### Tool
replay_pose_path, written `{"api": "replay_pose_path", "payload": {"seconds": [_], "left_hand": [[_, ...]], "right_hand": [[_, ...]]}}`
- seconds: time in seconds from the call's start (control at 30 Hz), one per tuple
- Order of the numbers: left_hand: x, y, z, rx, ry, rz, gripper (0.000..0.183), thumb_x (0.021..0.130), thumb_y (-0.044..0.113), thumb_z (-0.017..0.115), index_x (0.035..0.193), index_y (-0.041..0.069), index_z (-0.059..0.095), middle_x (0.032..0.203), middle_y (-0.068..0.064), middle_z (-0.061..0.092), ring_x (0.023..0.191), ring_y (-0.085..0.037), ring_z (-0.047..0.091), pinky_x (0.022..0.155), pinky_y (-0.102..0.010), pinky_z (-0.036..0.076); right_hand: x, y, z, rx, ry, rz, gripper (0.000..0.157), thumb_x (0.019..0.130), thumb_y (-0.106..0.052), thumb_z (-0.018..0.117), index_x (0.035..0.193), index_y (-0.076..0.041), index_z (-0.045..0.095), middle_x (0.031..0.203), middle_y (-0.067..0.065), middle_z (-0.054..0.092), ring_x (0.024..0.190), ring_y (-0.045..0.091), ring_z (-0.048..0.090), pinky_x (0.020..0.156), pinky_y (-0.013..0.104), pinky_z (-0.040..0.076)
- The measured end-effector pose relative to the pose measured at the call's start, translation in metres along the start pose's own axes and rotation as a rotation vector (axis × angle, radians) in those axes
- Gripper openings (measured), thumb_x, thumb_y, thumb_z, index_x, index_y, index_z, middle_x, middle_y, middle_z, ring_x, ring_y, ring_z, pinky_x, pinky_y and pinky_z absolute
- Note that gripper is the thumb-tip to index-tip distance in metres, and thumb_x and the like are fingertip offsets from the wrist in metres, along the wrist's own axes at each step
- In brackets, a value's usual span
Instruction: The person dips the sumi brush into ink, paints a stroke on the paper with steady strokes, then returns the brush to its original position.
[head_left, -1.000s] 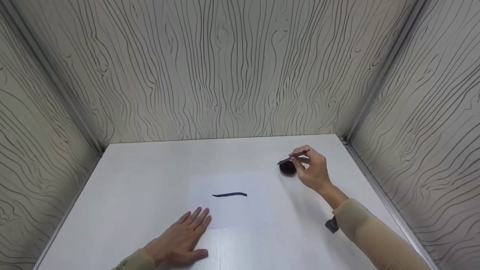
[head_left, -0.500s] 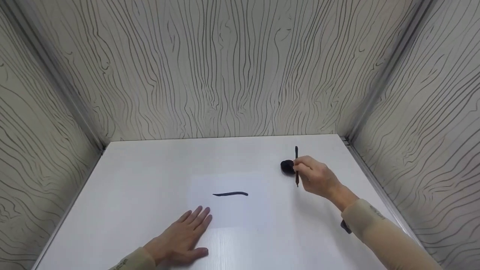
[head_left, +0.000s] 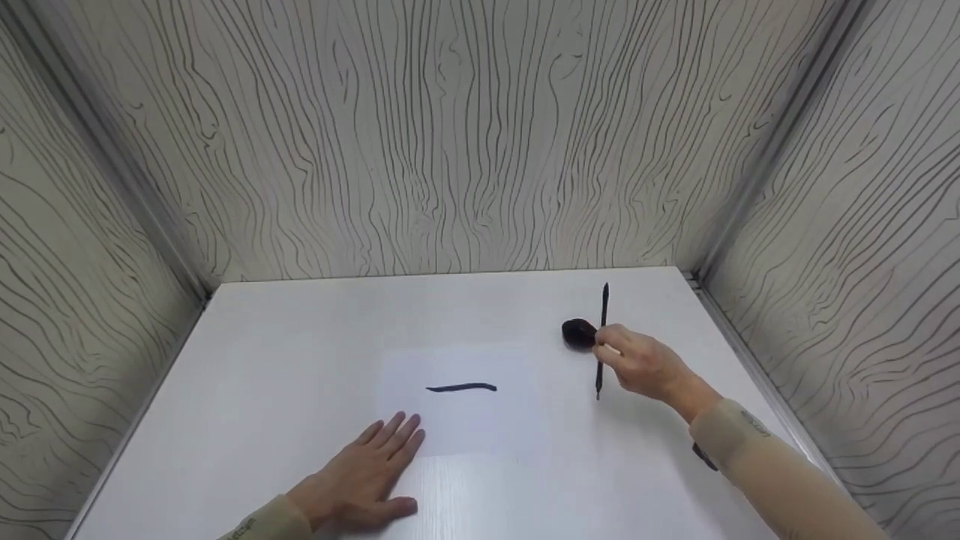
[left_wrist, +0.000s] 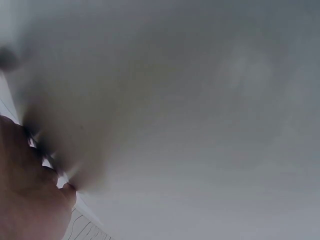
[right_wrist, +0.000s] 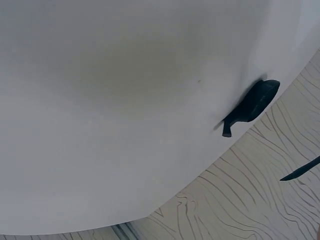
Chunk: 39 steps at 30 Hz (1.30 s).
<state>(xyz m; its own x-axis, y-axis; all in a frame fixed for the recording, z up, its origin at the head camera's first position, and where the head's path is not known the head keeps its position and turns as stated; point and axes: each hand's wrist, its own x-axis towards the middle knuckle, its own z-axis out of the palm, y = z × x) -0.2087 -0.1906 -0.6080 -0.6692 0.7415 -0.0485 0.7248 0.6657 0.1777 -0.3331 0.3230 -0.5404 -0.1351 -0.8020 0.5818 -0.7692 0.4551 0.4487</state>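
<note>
My left hand [head_left: 367, 469] lies flat with fingers spread, its fingertips on the lower left edge of a white paper sheet [head_left: 465, 427]. One dark, slightly wavy stroke [head_left: 461, 388] runs across the sheet. To the right of the paper, my right hand [head_left: 637, 364] pinches a thin dark brush [head_left: 605, 307] near its middle. The brush's pointed end is directed toward the back of the table, and shows in the right wrist view [right_wrist: 302, 170]. Beside the fingers stands a small black ink dish [head_left: 577, 334]; the right wrist view shows its short handle [right_wrist: 227, 129].
The white tabletop [head_left: 300, 337] ends at a back wall panel [head_left: 450, 150] with a wood-line pattern. Similar side panels [head_left: 862, 262] stand left and right. A dark object [head_left: 703, 456] is partly hidden under the right sleeve.
The right hand has moved slightly toward me and right, turning the brush from a leftward slant over the dish to pointing away from me. The left hand and paper have not moved.
</note>
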Motion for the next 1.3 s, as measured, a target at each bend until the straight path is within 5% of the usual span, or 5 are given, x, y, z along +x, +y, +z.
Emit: {"api": "replay_pose_path", "payload": {"seconds": [0.2, 0.47, 1.07, 1.3], "left_hand": [[-0.001, 0.0, -0.001, 0.004, 0.024, 0.019, 0.094, 0.102, 0.071, 0.042, 0.168, 0.006, 0.025, 0.176, -0.014, 0.019, 0.162, -0.039, 0.02, 0.125, -0.062, 0.026], [0.001, 0.003, 0.0, -0.028, -0.035, -0.042, 0.097, 0.1, 0.077, 0.036, 0.171, 0.013, 0.02, 0.178, -0.006, 0.013, 0.164, -0.035, 0.013, 0.128, -0.061, 0.018], [0.003, 0.002, -0.002, -0.011, -0.041, -0.023, 0.098, 0.101, 0.077, 0.036, 0.17, 0.009, 0.021, 0.178, -0.01, 0.014, 0.163, -0.037, 0.014, 0.127, -0.062, 0.02], [0.002, 0.001, -0.001, -0.003, -0.041, -0.024, 0.098, 0.101, 0.076, 0.036, 0.17, 0.009, 0.02, 0.178, -0.011, 0.013, 0.163, -0.037, 0.015, 0.127, -0.062, 0.021]], "right_hand": [[-0.02, 0.003, 0.008, 0.004, -0.055, 0.034, 0.038, 0.11, 0.0, 0.03, 0.095, -0.004, 0.064, 0.105, 0.011, 0.066, 0.096, 0.025, 0.07, 0.073, 0.027, 0.062], [-0.044, 0.001, 0.02, -0.037, -0.161, 0.014, 0.042, 0.108, 0.0, 0.021, 0.096, -0.006, 0.06, 0.106, 0.011, 0.064, 0.094, 0.025, 0.068, 0.074, 0.029, 0.061], [-0.064, -0.006, 0.037, -0.035, -0.194, -0.069, 0.041, 0.113, 0.001, 0.021, 0.096, -0.006, 0.058, 0.1, 0.008, 0.061, 0.085, 0.02, 0.063, 0.069, 0.028, 0.058], [-0.064, -0.008, 0.04, 0.003, -0.211, -0.092, 0.026, 0.103, 0.005, 0.038, 0.095, -0.004, 0.06, 0.1, 0.009, 0.061, 0.085, 0.021, 0.062, 0.071, 0.029, 0.058]]}}
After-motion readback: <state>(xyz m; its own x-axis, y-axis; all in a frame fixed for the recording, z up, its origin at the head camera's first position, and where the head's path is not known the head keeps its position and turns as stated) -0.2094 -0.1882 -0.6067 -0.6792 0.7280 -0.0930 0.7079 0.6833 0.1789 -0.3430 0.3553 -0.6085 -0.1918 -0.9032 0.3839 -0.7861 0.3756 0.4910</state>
